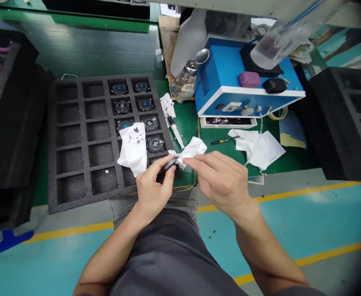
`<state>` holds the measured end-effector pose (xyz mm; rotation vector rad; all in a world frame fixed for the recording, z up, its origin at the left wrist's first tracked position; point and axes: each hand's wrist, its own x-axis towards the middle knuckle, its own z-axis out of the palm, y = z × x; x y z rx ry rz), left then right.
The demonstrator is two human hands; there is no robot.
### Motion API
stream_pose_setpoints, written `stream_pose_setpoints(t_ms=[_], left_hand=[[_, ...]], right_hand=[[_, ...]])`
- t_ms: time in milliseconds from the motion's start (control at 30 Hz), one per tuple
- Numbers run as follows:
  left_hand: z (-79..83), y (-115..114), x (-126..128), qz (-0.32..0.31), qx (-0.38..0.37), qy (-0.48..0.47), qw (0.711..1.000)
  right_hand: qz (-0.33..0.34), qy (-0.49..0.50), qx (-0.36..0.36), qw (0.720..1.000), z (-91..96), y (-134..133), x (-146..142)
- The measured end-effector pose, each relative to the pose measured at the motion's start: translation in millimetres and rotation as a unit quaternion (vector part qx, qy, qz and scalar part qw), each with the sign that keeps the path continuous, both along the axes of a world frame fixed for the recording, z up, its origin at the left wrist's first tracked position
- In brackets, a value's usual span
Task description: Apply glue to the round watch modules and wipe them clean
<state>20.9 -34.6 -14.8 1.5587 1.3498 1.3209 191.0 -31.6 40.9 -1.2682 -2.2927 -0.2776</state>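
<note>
My left hand (154,185) is closed around a small dark round part (170,164), held edge-on just in front of the black foam tray (72,144). My right hand (220,179) pinches a crumpled white cloth (190,150) and presses it against that part. The tray's right-hand columns hold several round black parts with blue centres (122,106). A second stained white cloth (134,150) lies draped over the tray beside them.
A blue control box (226,82) stands at the back right, with a glass dispenser bottle (185,82) beside it. A syringe (175,130), a pen (225,140) and white paper (260,148) lie on the green mat. More black foam trays (343,119) flank both sides.
</note>
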Motion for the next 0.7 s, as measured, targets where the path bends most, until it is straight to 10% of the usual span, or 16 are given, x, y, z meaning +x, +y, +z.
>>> stream_pose_setpoints(t_ms=[700], left_hand=[[-0.2, 0.5, 2.5, -0.003, 0.027, 0.040, 0.999]], right_hand=[[0.023, -0.074, 0.005, 0.997, 11.0, 6.4, 5.7]])
